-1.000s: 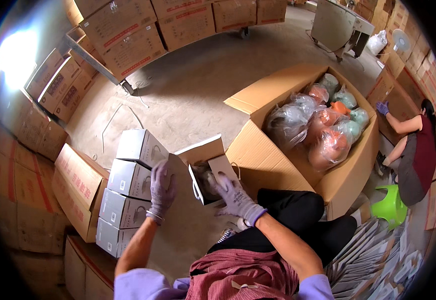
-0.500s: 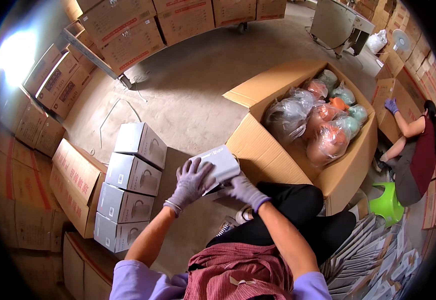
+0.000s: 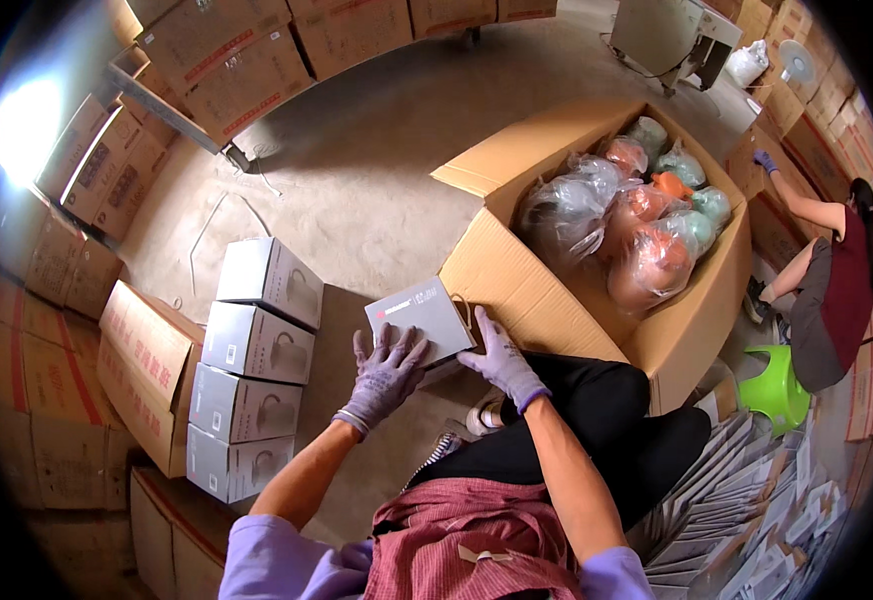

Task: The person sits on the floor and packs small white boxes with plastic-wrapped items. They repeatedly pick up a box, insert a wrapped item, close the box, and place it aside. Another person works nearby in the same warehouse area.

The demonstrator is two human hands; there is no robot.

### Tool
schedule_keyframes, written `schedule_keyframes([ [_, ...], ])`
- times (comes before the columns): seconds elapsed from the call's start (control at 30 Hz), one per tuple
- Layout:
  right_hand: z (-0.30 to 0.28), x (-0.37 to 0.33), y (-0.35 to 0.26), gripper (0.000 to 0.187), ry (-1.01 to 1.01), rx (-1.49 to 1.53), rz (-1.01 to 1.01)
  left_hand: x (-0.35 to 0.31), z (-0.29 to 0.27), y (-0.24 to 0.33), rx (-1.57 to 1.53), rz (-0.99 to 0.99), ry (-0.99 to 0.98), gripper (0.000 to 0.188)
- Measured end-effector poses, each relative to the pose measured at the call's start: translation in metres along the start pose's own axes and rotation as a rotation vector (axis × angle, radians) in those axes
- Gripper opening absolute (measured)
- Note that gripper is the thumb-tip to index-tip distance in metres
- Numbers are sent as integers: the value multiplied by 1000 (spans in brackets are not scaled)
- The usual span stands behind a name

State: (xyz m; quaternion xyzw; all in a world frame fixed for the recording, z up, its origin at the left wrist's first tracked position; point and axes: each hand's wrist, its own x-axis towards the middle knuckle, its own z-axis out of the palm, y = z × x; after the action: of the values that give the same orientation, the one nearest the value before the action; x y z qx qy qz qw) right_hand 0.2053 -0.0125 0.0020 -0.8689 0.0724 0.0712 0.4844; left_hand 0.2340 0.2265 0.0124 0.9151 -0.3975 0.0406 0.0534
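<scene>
A small grey carton (image 3: 419,308) with a printed top face is in front of me, and a thin pale loop shows at its right edge. My left hand (image 3: 387,378), in a grey-purple glove, lies on its near left part with spread fingers. At the right side of the carton, my gloved right hand (image 3: 505,368) has its fingers apart, close against the edge. Under the carton a pale surface partly shows, but I cannot tell what it is. A row of several matching grey cartons (image 3: 275,355) with a mug picture stands to the left.
A large open cardboard box (image 3: 527,300) at the right holds several plastic-wrapped orange and green items (image 3: 657,262). Flattened grey cartons (image 3: 727,510) lie beside a green stool (image 3: 775,392). Another person (image 3: 832,285) works at far right. Stacked boxes (image 3: 222,75) stand at the back.
The carton has turned and now shows its top face more squarely. My right hand has drawn its fingers from under it to its right side. The other person's arm reaches higher.
</scene>
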Motion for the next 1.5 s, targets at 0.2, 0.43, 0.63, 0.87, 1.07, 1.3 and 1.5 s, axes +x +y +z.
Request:
schedule_keyframes([
  [0.2,44,33,33,58,160,188,109,1,15,35,-107,-92,-111,78],
  [0.43,70,26,10,54,5,543,235,1,68,-33,-985,-842,517,75],
  [0.63,70,13,-17,66,-283,6,69,-85,58,-6,-2137,-970,128,61],
  [0.87,236,-82,-129,51,-556,55,-275,-336,4,-3,-2000,-1489,713,54],
  [1.07,287,-97,-140,55,-764,195,-457,-407,-12,-29,-1832,-1672,898,49],
  [1.3,76,-75,-126,51,-239,450,-384,-402,71,-133,-1306,-1682,749,53],
  [1.5,-180,-216,-23,31,1036,129,-219,-195,-21,-106,-394,-1188,589,53],
])
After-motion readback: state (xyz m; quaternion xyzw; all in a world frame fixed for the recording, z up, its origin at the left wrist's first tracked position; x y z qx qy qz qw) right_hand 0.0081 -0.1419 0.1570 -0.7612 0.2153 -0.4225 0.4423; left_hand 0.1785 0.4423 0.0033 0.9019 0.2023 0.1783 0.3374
